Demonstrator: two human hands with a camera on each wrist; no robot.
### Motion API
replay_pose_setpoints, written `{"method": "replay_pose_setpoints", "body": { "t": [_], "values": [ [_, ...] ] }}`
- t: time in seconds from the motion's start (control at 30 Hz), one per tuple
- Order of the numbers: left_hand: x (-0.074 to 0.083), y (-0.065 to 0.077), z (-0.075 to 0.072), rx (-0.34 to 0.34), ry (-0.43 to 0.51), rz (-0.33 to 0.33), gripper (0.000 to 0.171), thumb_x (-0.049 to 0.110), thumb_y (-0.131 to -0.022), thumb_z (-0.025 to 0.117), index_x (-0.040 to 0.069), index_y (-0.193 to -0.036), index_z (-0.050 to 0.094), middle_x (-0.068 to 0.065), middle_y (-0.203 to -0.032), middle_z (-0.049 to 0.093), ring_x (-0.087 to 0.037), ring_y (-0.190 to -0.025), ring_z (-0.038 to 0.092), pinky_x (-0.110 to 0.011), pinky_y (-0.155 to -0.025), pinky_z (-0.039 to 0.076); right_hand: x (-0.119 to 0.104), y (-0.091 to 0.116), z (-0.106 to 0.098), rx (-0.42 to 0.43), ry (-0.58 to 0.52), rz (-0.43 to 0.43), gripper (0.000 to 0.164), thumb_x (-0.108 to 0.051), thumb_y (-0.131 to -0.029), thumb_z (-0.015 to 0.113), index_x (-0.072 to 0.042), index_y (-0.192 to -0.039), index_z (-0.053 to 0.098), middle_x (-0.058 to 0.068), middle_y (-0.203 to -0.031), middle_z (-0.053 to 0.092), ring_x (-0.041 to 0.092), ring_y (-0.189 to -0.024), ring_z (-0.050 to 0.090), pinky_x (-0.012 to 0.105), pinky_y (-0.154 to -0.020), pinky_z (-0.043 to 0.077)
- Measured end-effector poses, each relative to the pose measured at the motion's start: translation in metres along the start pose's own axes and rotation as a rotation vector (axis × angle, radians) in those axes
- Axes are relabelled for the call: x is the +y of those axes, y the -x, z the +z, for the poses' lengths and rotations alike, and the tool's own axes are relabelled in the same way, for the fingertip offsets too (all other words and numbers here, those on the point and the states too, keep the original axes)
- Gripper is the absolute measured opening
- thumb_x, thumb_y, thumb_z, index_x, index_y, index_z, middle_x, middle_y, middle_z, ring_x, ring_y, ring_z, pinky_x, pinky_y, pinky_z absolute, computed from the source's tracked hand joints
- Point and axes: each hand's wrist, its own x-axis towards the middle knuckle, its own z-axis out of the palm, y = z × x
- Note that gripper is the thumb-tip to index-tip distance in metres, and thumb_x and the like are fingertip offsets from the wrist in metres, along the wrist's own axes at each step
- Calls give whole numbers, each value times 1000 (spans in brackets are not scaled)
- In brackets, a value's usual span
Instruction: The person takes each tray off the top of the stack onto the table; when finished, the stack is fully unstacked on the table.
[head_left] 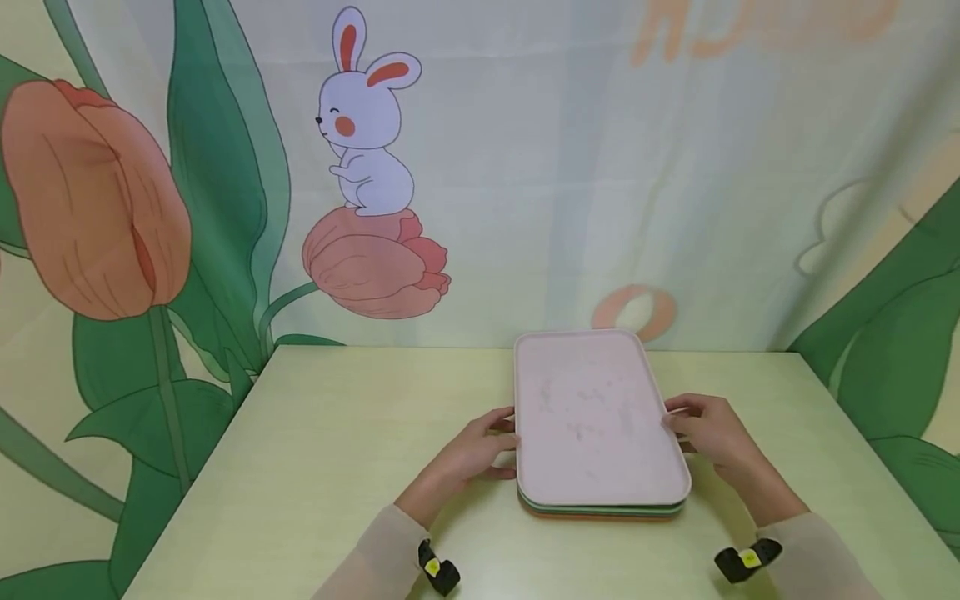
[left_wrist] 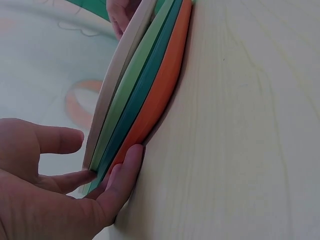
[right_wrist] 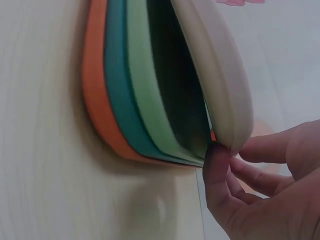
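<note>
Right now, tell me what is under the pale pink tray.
Beneath the pale pink tray sit a light green tray, a teal tray and, lowest, an orange tray. Their edges show; their upper faces are mostly covered.

Pink tray (head_left: 592, 417): plastic by the look, matt, its face scuffed with grey smudges
Light green tray (right_wrist: 137, 75): plastic-looking, smooth along the side
Teal tray (right_wrist: 116, 75): the same smooth plastic look
Orange tray (right_wrist: 95, 75): likewise, smooth-sided
Tabletop (head_left: 360, 433): pale wood grain, smooth, faintly shiny
Backdrop (head_left: 510, 167): printed cloth, lightly creased, matt
Sleeves (head_left: 378, 554): soft matt cloth
</note>
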Motion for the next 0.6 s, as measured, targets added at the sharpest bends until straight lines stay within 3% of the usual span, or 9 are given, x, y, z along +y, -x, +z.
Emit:
{"method": "replay_pose_setpoints", "body": {
  "t": [0.27, 0.6],
  "values": [
    [-1, 2, -3, -23, 22, -17, 60, 11, -108, 58, 6, -164, 37, -17, -151, 45, -35, -133, 57, -44, -86, 65, -5, 1, -3, 1, 11, 41, 39, -5, -106, 57, 17, -137, 54, 28, -118, 67, 21, -91, 70, 32, -75, 62],
    [0, 4, -2, -24, -1, 9, 60, 11, -107, 58, 5, -163, 37, -19, -152, 45, -35, -133, 57, -44, -87, 65, -4, 3, -9, 38, 12, 53, 40, -5, -106, 58, 17, -138, 54, 30, -124, 64, 21, -96, 69, 30, -79, 61]
  ]
}}
